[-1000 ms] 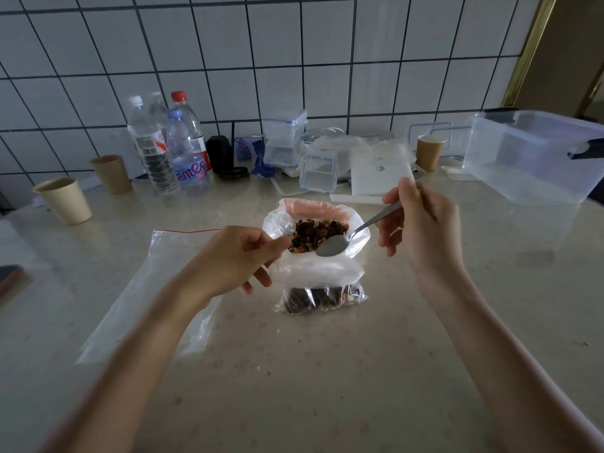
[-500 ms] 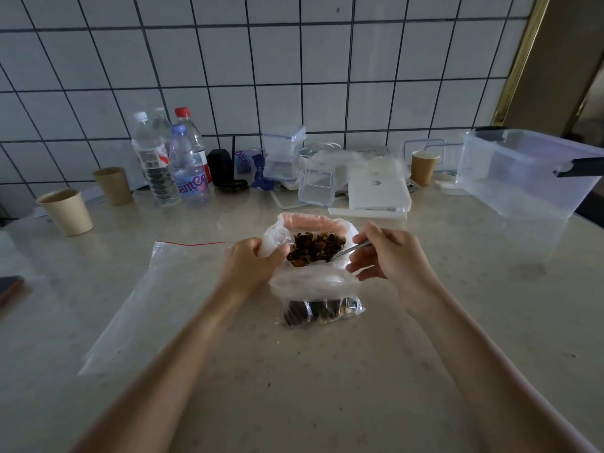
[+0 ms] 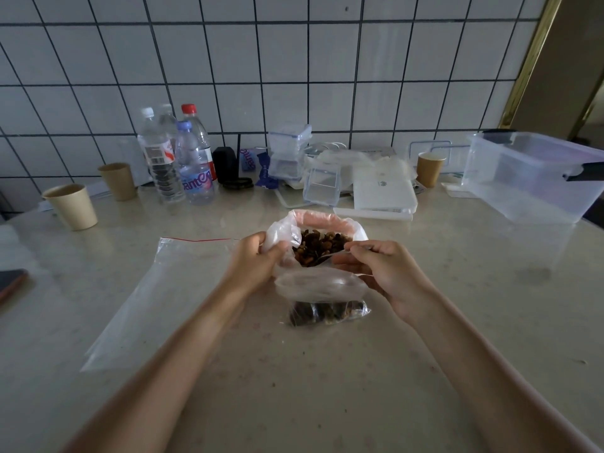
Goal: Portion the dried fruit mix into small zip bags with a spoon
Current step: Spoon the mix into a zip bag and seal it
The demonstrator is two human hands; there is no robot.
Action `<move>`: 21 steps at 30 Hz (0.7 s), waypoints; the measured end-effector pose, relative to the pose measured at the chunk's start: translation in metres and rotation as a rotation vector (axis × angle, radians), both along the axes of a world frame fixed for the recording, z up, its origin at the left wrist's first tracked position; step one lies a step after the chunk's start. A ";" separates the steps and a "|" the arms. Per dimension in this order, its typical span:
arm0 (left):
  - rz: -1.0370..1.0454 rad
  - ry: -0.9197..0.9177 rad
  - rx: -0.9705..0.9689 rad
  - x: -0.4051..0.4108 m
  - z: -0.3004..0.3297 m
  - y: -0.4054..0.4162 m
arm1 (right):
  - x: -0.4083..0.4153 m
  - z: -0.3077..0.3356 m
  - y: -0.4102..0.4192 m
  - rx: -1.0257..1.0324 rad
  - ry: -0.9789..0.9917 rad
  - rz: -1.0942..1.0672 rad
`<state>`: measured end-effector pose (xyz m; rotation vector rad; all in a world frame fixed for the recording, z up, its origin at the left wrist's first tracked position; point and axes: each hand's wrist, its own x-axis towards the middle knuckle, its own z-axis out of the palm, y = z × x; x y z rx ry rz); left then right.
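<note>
Head view: the soft, floppy fruit bag (image 3: 313,256) sits mid-worktop (image 3: 327,387), its rim pinched by the left hand (image 3: 258,259); the right hand (image 3: 382,273) has its grip closed on the spoon (image 3: 323,256), dipped in the mix. An empty, limp, slippery zip bag (image 3: 157,295) lies just left. Bottles (image 3: 183,165) and cups (image 3: 73,206) stand well apart.

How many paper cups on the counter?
3. One cup far left, a second cup behind it beside the bottles, a third cup at back right by the clear bin. Clutter may hide more.
</note>
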<state>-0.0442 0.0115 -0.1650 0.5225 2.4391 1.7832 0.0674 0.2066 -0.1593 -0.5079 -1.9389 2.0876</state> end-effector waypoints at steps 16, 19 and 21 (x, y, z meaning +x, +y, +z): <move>-0.004 -0.043 -0.053 -0.007 0.000 -0.009 | 0.005 0.007 0.011 -0.147 0.053 -0.126; 0.003 0.045 -0.192 -0.005 0.001 -0.016 | 0.006 0.010 0.014 -0.161 0.078 -0.163; 0.051 0.108 -0.278 -0.002 0.002 -0.021 | 0.007 0.012 0.016 -0.167 0.097 -0.188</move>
